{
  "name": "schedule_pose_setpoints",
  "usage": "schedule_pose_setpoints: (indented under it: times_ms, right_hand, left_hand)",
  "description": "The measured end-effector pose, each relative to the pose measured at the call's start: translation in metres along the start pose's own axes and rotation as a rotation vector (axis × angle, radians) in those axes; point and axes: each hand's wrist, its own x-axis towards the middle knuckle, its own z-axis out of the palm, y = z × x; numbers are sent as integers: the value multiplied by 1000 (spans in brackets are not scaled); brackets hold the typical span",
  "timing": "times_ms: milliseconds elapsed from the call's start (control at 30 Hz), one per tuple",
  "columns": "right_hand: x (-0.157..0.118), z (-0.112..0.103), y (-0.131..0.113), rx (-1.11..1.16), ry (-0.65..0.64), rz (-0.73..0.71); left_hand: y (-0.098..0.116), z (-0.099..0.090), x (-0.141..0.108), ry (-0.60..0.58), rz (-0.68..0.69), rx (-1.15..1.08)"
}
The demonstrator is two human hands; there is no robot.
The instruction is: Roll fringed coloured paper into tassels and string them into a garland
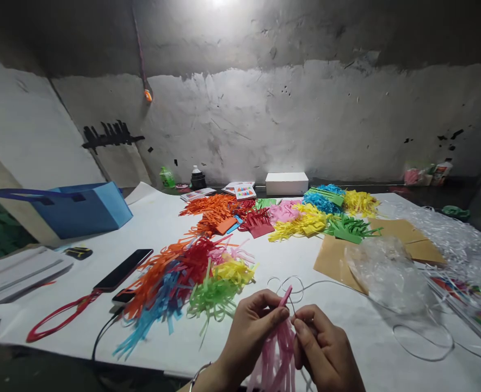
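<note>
My left hand (252, 324) is closed on the rolled top of a pink paper tassel (279, 356), whose fringe hangs down between my hands. Right beside it, my right hand (324, 345) pinches a thin grey string (293, 308) against the tassel's top. More of this string runs in loops over the white-covered table behind and to the right. Beyond my left hand lies a spread of fringed paper tassels: green (213, 298), yellow (233, 272), red (199, 256), blue (154, 305) and orange (159, 272). My right hand's fingertips partly hide the string's end.
A phone (123, 270) with a red strap and a blue bag (85, 209) are on the left. Fringed paper heaps (301, 220) and a white box (287, 184) stand farther back. Brown paper (336, 261), a clear plastic bag (391, 275) and plastic strands (456, 239) lie right.
</note>
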Motion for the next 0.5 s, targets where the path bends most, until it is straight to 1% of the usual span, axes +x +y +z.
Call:
schedule_pose_setpoints:
  times_ms: [67, 133, 167, 233, 300, 367, 433, 500]
  right_hand:
    - [1, -1, 1, 5, -5, 5]
    - [3, -3, 3, 62, -47, 57]
    - [4, -4, 4, 96, -78, 97]
    - [7, -6, 6, 124, -117, 160]
    - [10, -9, 9, 98, -115, 165]
    - [13, -10, 11, 95, -141, 146]
    - [16, -10, 14, 120, -202, 151]
    - [19, -10, 14, 72, -222, 143]
  left_hand:
    - [-1, -2, 0, 4, 21, 39]
    - [-3, -4, -1, 8, 113, 136]
    - [-3, -5, -1, 3, 194, 213]
    - [-3, -6, -1, -9, 419, 411]
    - [-1, -6, -2, -17, 668, 618]
    - [1, -7, -2, -19, 851, 767]
    - [2, -7, -3, -37, 938, 848]
    - [1, -9, -4, -65, 961, 895]
